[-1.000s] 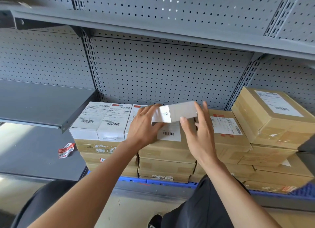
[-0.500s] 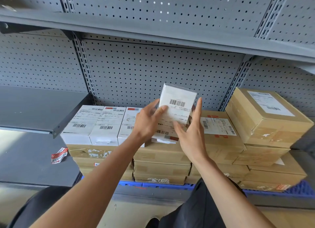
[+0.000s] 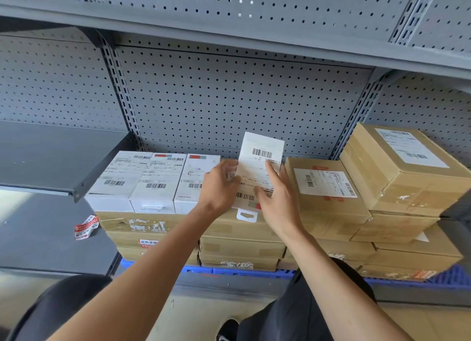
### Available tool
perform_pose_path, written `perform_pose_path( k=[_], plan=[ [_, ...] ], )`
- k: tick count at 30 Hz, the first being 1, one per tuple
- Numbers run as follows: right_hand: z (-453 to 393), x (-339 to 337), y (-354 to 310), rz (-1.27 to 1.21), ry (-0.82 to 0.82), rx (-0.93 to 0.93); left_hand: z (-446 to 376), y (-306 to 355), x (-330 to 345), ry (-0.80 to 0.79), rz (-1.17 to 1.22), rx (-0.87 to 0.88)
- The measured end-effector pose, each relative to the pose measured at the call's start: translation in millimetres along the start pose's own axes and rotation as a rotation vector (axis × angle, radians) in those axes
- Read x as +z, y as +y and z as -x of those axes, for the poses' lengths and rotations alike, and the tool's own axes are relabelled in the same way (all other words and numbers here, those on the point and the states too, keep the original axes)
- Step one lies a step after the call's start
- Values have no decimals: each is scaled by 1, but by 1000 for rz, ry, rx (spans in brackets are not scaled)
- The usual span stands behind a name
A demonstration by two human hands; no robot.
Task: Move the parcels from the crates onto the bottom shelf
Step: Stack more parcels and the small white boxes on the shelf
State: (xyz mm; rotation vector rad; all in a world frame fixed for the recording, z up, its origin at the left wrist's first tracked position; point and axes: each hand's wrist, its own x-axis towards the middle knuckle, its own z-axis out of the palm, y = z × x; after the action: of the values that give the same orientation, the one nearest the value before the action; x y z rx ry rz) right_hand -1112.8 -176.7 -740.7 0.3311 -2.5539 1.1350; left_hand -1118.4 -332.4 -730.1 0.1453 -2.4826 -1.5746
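Both hands set a white parcel on the brown stack.

Brown cartons (image 3: 328, 208) fill the shelf; three white boxes (image 3: 153, 180) sit at nine o'clock. The left hand (image 3: 220, 185) grips the white parcel (image 3: 257, 170) by its edge; the right hand (image 3: 276, 195) lies flat-fingered on its barcoded label, print unreadable.

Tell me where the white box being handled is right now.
In the head view it's mid-frame: the white box is between both hands, on the brown cartons, right of the three white boxes and left of the labelled brown carton.
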Motion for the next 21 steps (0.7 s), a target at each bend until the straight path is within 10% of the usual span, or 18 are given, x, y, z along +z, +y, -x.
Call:
perform_pose_path(
  k=[13,21],
  plan=[
    [-23,32,13,20,-232,193,-15,-34,-7,-93,-743,77],
    [-16,46,19,64,-249,155,-8,-49,-22,-19,-750,168]
  ],
)
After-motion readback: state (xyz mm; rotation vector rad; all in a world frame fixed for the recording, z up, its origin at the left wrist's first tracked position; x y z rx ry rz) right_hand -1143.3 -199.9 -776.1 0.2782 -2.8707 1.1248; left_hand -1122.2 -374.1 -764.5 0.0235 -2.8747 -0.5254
